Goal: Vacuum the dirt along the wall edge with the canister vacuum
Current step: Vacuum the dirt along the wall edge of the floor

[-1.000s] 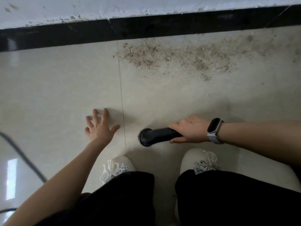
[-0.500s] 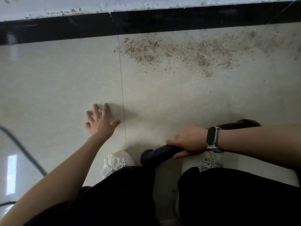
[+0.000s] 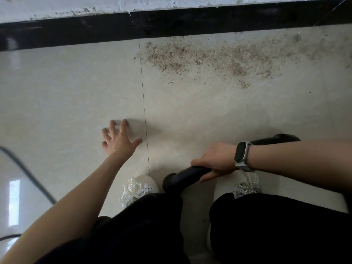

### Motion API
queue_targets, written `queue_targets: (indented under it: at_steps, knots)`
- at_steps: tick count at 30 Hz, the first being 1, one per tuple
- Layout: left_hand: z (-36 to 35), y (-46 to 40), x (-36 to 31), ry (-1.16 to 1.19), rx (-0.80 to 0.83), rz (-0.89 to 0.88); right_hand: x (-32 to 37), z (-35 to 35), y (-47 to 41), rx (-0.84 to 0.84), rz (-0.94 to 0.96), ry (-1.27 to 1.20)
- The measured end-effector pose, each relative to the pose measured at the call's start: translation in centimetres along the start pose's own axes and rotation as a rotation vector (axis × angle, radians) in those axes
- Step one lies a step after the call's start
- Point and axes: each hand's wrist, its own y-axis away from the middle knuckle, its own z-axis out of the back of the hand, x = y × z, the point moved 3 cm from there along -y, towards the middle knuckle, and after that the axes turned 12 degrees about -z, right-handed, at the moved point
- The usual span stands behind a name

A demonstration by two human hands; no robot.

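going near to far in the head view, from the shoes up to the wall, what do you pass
pearl-trimmed white shoes → black vacuum nozzle gripped by the right hand → left hand spread over the floor → bare pale floor tile → dirt patch → black baseboard → white wall

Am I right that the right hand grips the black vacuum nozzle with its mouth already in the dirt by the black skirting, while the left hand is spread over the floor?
Not quite. The head view shows the right hand gripping the black vacuum nozzle, but its mouth sits down between the shoes, well short of the dirt by the black skirting. The left hand is indeed spread over the floor.
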Motion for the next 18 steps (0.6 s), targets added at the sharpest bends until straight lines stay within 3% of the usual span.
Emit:
queue_targets:
  at_steps: [10,14,16,18]
  knots:
    - [0.7,-0.5,-0.9,0.054,-0.055,-0.034,-8.2,6.0,-2.2,-0.331,-0.445,-0.01]
    - [0.6,-1.0,-2.0,0.057,-0.05,-0.098,-9.8,9.1,-3.7,-0.439,-0.686,-0.119]
    - [0.4,-1.2,-2.4,0.036,-0.036,-0.103,-9.7,10.0,-4.4,-0.403,-0.683,-0.252]
    - [0.3,-1.4,-2.3,0.011,-0.03,-0.096,-8.7,9.7,-4.4,-0.312,-0.557,-0.35]
